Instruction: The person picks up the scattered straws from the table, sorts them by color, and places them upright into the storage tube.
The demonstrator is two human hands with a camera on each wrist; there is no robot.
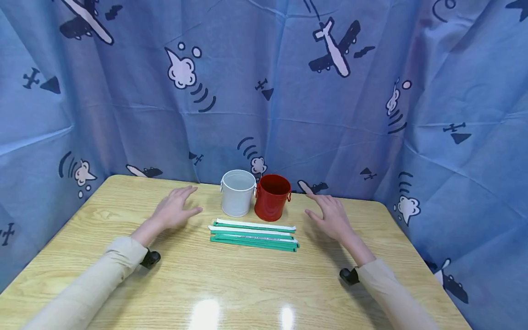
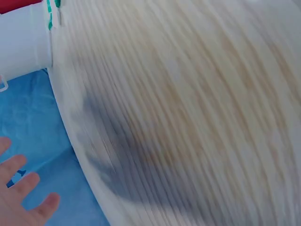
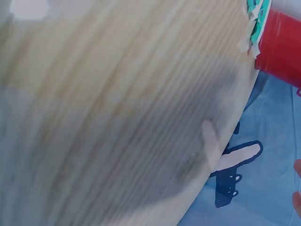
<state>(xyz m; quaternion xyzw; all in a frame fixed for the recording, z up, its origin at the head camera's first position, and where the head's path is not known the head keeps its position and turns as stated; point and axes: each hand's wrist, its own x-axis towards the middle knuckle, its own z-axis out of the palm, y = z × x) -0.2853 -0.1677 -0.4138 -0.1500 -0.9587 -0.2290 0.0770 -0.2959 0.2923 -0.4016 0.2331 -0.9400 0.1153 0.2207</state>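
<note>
Those slim green-and-white packets [image 1: 253,244] just below the frame's centre look light, papery and easily bent to me, best pinched mid-length, while the left hand [image 1: 175,208] and right hand [image 1: 332,217] hover empty, fingers loosely spread.

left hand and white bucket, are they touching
Apart. The head view shows it: table is visible between the fingers of the left hand and the white bucket.

Left arm [image 1: 90,284] and right arm [image 1: 389,288], long-sleeved in beige, reach forward, well apart, converging slightly. Left hand [image 1: 174,210] angled inward, fingers relaxed, thumb spread away. Right hand [image 1: 331,217] likewise angled inward, fingers loosely extended, thumb standing apart.
</note>
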